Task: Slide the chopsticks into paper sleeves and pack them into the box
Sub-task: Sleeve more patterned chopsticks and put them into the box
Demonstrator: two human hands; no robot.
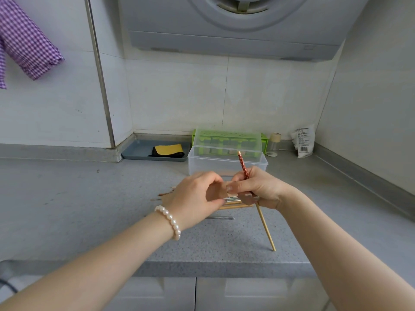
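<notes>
My right hand (256, 188) grips a wooden chopstick (266, 227) with a red patterned top, held upright with its tip resting on the grey counter (89, 209). My left hand (195, 198), with a pearl bracelet at the wrist, hovers over a pile of loose chopsticks (233, 204), fingers curled, fingertips meeting those of the right hand; what it pinches is hidden. More chopstick ends (165, 194) poke out to the left of that hand. Behind the hands a clear plastic box (226, 162) stands with its lid raised. No paper sleeve is plainly visible.
A green rack (226, 140) stands behind the clear box. A grey tray (139, 151) with a yellow-black cloth lies at the back left. A small jar (274, 144) and a white packet (303, 140) sit at the back right. Tiled walls close in behind and at the right.
</notes>
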